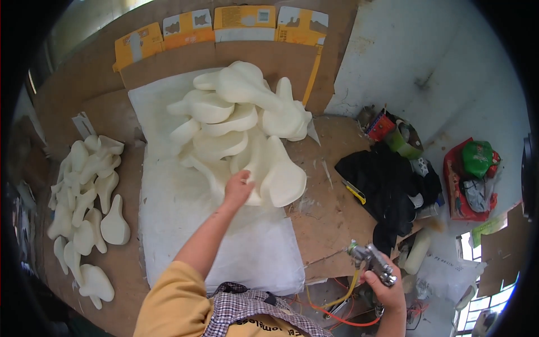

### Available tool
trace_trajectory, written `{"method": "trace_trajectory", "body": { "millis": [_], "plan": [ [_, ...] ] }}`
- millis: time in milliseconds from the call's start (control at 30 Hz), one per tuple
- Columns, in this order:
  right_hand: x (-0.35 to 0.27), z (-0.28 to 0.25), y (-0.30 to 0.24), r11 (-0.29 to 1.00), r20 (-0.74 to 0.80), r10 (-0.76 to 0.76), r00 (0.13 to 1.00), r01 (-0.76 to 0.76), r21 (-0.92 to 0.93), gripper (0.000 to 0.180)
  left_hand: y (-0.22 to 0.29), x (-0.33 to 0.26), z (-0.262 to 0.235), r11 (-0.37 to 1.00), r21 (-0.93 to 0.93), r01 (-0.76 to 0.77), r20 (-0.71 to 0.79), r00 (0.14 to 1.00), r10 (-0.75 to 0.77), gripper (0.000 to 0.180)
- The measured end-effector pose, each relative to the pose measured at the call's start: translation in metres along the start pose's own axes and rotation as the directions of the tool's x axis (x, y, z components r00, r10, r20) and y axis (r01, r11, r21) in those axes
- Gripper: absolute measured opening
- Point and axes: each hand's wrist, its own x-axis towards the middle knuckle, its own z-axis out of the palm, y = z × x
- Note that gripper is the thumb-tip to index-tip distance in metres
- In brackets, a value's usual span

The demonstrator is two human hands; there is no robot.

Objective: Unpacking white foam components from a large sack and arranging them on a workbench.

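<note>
A heap of cream-coloured foam bike saddle pads [222, 146] lies on a white sheet [168, 224] before me. My left hand [240, 188] reaches to the near edge of the heap, its fingers curled at a foam saddle pad [257, 163]; part of its grip is hidden. Just right of it, another saddle pad [286, 177] lies with its broad end toward me. At the lower right, my right hand [386, 283] is wrapped round a metal spray gun [371, 263], whose nozzle points left. A yellow and orange hose [351, 289] runs close by the gun.
More saddle pads [84, 213] are piled on the brown board at the left. Cardboard [219, 59] with yellow box flaps [244, 19] stands at the back. To the right are dark cloth [387, 185], a yellow cutter knife [355, 192] and a red bag [457, 191] near the wall.
</note>
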Motion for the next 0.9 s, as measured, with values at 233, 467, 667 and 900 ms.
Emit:
{"method": "trace_trajectory", "body": {
  "millis": [233,467,667,900],
  "plan": [
    [0.034,-0.053,0.032,0.990,0.050,-0.076,0.996,0.070,0.121,0.051,0.075,-0.002,0.068,0.722,0.683,-0.111,0.169,0.986,-0.008,0.041],
    [0.074,-0.049,0.054,0.951,0.095,-0.141,0.985,0.108,0.289,0.050,0.025,-0.027,0.065,0.892,0.428,-0.147,0.096,0.989,0.116,0.029],
    [0.091,-0.046,0.056,0.947,0.171,-0.193,0.966,0.138,0.290,0.049,0.109,-0.029,-0.132,0.764,-0.639,-0.092,-0.331,0.929,-0.165,0.027],
    [0.103,-0.030,0.056,0.946,0.191,-0.104,0.976,0.038,0.321,0.054,0.094,0.112,-0.143,0.660,0.708,-0.250,-0.346,0.692,0.633,0.076]
  ]
}}
